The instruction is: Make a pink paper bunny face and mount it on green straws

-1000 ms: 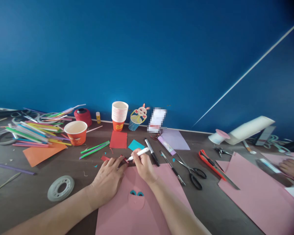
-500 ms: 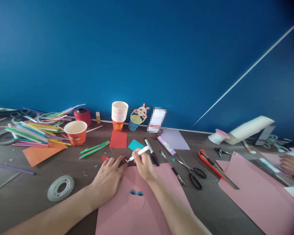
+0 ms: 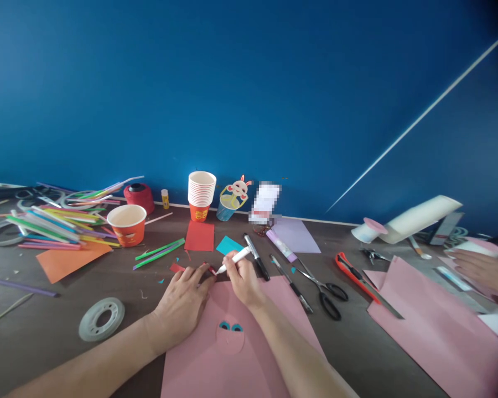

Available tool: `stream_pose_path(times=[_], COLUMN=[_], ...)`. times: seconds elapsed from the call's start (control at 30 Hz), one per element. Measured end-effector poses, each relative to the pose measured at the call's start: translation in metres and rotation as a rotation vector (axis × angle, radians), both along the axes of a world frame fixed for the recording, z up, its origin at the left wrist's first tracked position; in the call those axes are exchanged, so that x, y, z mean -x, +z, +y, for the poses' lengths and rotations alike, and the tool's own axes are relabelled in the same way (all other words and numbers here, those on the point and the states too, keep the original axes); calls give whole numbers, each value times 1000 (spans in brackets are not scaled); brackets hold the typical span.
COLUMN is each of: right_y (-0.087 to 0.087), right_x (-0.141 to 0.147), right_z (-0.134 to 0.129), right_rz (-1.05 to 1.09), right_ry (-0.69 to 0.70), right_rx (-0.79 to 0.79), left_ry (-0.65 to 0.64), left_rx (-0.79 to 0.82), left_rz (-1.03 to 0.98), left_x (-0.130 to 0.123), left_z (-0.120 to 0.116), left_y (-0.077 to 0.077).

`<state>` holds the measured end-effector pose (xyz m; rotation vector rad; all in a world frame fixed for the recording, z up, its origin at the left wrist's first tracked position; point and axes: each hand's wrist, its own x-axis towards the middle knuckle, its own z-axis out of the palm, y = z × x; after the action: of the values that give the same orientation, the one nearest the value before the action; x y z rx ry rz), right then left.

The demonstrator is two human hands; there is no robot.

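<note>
My right hand [image 3: 244, 280] is closed on a white marker [image 3: 237, 258], its tip pointing down-left at a small red paper piece [image 3: 209, 268]. My left hand [image 3: 183, 293] lies with bent, spread fingers over the top left edge of a pink sheet [image 3: 249, 367], its fingertips pressing beside the red piece. On the pink sheet, below both hands, rests a pink rounded face cutout [image 3: 230, 341] with two blue-and-black eyes. A red scrap [image 3: 176, 267] lies just above my left hand. Behind the marker is a blue paper piece [image 3: 229, 245].
Scissors [image 3: 324, 293], a black marker [image 3: 258, 260], a pen [image 3: 292, 284] and a red cutter [image 3: 359, 279] lie right. Tape roll [image 3: 102, 319], orange cup [image 3: 126, 225] and straws [image 3: 53, 224] are left; stacked cups [image 3: 201, 193] stand behind. Another person's hand [image 3: 485, 271] is far right.
The other person's hand at the far right has moved left and slightly up over the papers. My hands and the marker have barely moved; the view has shifted slightly.
</note>
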<state>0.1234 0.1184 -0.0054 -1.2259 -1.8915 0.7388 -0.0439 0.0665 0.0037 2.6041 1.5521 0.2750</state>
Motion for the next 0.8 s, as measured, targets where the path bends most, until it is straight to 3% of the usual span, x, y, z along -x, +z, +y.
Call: stream_pose_path(times=[0.8], right_y=[-1], right_x=[1], right_z=[0], right_rz=[72], right_ry=[15], right_rx=[67], left_ry=[8], left_rx=[-48], left_rz=[13], left_x=[-1], left_z=[1], left_y=[-3])
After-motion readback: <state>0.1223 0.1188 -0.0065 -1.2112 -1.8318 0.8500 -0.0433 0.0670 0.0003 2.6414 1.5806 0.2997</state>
